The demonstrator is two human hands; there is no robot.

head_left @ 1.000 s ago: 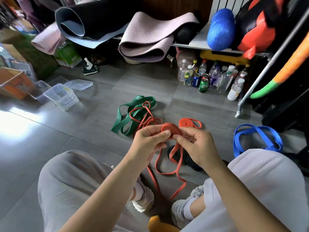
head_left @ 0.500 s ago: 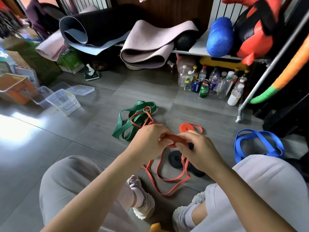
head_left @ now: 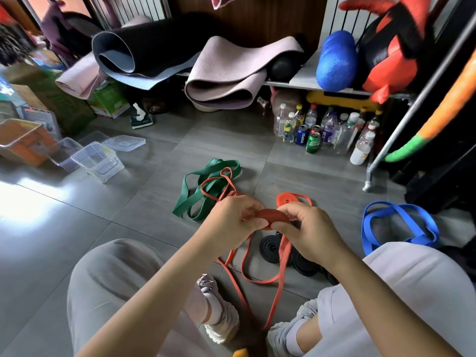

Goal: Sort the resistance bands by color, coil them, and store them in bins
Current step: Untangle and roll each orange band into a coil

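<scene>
A partly coiled orange band (head_left: 271, 218) sits between my two hands above the floor. My left hand (head_left: 235, 219) pinches its left side and my right hand (head_left: 306, 228) grips its right side. The band's loose tail (head_left: 278, 274) hangs down to the floor between my feet. A coiled orange band (head_left: 288, 198) lies just beyond my hands. Black coiled bands (head_left: 270, 247) lie under my right wrist. A green band (head_left: 203, 188) tangled with another orange one lies ahead to the left. A blue band (head_left: 396, 225) lies on the right.
Clear plastic bins (head_left: 96, 161) and a lid (head_left: 123, 143) stand at the left, beside an orange bin (head_left: 20, 140). Bottles and cans (head_left: 316, 130) cluster under a shelf holding rolled mats (head_left: 226, 73). A metal rack leg (head_left: 368, 181) stands at the right.
The coil has turned flat between my hands and more of the tail has been wound on. The view has tilted up a little.
</scene>
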